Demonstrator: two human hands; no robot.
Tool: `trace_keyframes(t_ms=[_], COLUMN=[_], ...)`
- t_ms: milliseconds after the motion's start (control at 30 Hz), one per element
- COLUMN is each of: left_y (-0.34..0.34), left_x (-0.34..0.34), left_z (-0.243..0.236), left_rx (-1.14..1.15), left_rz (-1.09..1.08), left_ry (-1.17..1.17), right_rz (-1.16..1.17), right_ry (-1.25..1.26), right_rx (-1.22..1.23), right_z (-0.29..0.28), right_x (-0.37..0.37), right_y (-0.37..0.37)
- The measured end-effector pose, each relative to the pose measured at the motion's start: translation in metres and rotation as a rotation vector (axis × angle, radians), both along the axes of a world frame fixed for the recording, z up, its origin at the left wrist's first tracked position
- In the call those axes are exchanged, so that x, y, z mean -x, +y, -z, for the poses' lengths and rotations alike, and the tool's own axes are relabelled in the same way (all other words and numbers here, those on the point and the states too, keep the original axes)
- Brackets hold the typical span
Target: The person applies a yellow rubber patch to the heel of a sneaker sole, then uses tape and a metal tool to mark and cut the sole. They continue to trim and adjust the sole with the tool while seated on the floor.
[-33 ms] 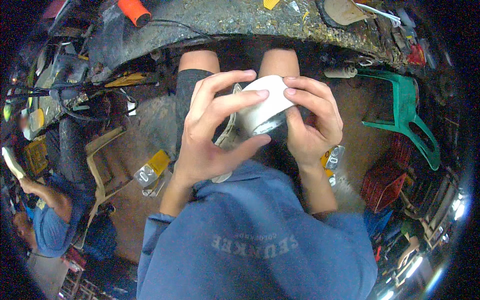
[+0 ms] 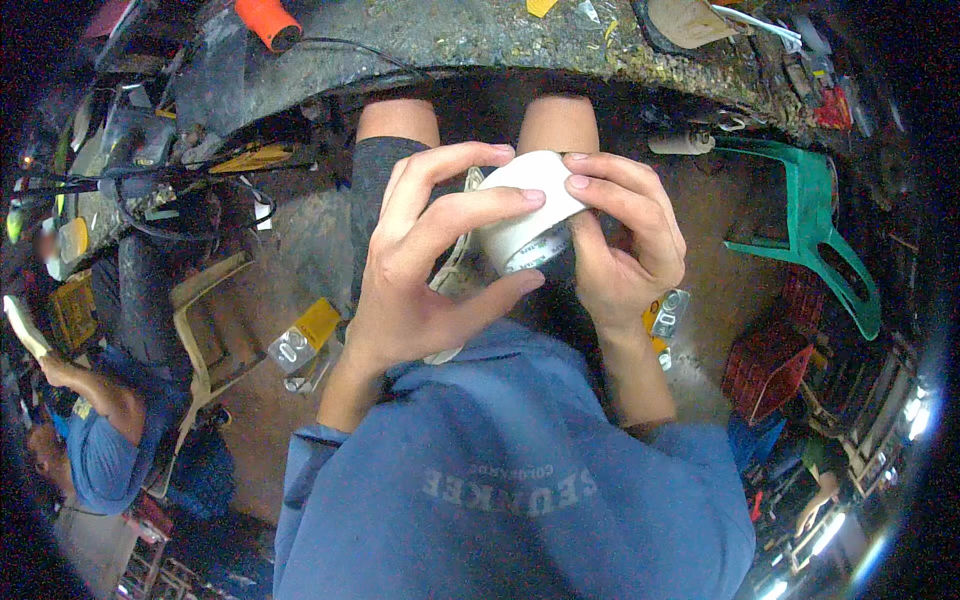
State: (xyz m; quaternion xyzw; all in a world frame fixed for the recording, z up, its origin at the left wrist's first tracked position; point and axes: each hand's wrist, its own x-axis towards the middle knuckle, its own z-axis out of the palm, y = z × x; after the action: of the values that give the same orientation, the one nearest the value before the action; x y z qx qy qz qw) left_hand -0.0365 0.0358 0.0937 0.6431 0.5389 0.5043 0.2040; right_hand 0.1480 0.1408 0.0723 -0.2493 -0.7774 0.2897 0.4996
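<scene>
A roll of white tape (image 2: 526, 215) is held tilted above my lap, its printed inner core partly showing at the lower edge. My left hand (image 2: 410, 250) rests its fingers on the roll's top and left side, with the thumb at the bottom rim. Around the right side curl the fingers of my right hand (image 2: 628, 235), the thumb beneath. Behind my left hand, a pale curved piece (image 2: 458, 272) lies on my lap, mostly covered; its kind cannot be made out.
A worn workbench (image 2: 480, 45) runs ahead of my knees, with an orange cylinder (image 2: 268, 22) on it. To the right are a green plastic chair (image 2: 800, 200) and a red crate (image 2: 768, 370). A beige chair (image 2: 190, 330) and another person (image 2: 110, 430) are at left.
The roll has turned very slightly, so more of its printed core shows. My left index finger has slid a little to the right over it.
</scene>
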Motion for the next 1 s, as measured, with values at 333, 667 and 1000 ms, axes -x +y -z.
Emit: trace_keyframes(t_ms=[333,667,1000], left_y=[0.003,0.002,0.0], left_x=[-0.007,-0.011,-0.013], left_z=[-0.014,-0.01,-0.008], left_rx=[0.108,0.121,0.134], left_rz=[-0.02,-0.045,-0.037], left_ry=[-0.056,-0.075,-0.115], right_rz=[-0.048,-0.046,-0.045], right_ry=[-0.06,-0.086,-0.101], right_rx=[-0.18,-0.232,-0.285], right_z=[-0.001,-0.002,0.001], right_x=[0.002,0.001,-0.002], right_y=[0.004,0.005,0.004])
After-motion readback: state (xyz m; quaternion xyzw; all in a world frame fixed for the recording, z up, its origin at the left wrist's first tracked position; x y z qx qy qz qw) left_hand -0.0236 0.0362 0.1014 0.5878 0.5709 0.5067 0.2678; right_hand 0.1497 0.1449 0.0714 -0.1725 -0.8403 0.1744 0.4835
